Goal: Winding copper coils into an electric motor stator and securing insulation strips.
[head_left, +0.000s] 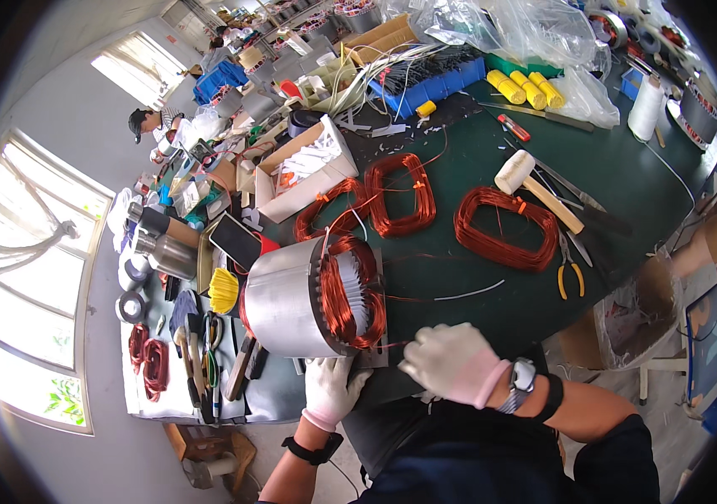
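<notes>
A steel motor stator (287, 304) lies on its side at the near edge of the dark green bench (627, 176). Copper windings (350, 298) fill its open end, which faces right. My left hand (330, 388), in a white glove, presses up against the stator's lower front edge. My right hand (452, 361), also gloved, rests flat on the bench edge just right of the windings, and I cannot tell if it pinches anything. Three loose copper wire coils (400, 193) (503, 227) (329, 214) lie on the bench beyond.
A wooden-handled white mallet (535, 189) and yellow-handled pliers (570, 273) lie right of the coils. A cardboard box (304, 172), blue bin (430, 80), yellow rolls (526, 86), and a white spool (646, 107) stand farther back. Hand tools (207, 353) crowd the left. Another person (152, 124) works behind.
</notes>
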The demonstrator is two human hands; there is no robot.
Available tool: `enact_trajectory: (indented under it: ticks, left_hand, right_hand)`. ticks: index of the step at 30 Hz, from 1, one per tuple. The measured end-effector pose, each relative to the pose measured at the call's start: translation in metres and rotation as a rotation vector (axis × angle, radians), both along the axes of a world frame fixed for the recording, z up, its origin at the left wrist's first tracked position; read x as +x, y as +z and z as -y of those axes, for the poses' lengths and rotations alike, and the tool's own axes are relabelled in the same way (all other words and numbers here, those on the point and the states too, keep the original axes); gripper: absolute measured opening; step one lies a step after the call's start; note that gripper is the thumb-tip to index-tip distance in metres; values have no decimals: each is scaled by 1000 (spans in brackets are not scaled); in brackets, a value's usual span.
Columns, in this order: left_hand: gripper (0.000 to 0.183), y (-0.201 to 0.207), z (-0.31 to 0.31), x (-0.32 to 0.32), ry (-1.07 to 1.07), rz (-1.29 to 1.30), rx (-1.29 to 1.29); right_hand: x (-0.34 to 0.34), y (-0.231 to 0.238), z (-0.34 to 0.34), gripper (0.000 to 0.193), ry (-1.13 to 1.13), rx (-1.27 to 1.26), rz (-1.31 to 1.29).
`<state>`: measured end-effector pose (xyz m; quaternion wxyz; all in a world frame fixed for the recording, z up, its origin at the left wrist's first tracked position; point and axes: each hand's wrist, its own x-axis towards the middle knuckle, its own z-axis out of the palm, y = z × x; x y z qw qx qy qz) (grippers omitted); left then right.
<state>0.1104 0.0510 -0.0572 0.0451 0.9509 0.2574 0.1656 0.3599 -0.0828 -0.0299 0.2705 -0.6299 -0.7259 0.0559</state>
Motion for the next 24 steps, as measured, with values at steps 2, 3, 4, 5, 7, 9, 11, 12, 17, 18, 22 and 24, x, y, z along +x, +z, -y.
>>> enact_trajectory:
  ticks: [2,3,4,5,7,9,11,12,17,18,22,24]
  left_hand:
    - [56,-1,3,9,-6,8,35]
    - [54,-1,4,11,-1,0,78]
    - [54,0,11,15,26,16,32]
    - [54,-3,17,16,20,38,24]
    - [54,-8,33,19,35,106,116]
    - [49,1,51,19,37,142,95]
    - [41,7,62,7,56,70,-47]
    - [37,11,66,-3,33,138,-76]
    - [23,132,47,-31,-184,234,227]
    - [26,155,39,-28,-140,185,112]
    - [39,237,-11,63,-351,-64,47]
    - [43,248,-30,94,-433,-141,-21]
  right_hand:
    - [34,-3,17,22,-91,31,14]
    - [48,-3,23,21,-142,29,4]
    - [61,-3,30,20,-177,25,0]
    - [72,-4,37,20,-213,20,-4]
    - [91,1,55,19,-243,-70,5]
    - [102,17,75,17,-176,-22,27]
    - [105,40,88,15,-222,-21,60]
    - [106,50,92,13,-238,-9,-65]
    - [142,58,90,7,-447,32,-311]
    - [153,56,87,8,-542,48,-212]
    - [183,30,90,12,-729,-15,146]
    - [190,31,90,10,-713,52,178]
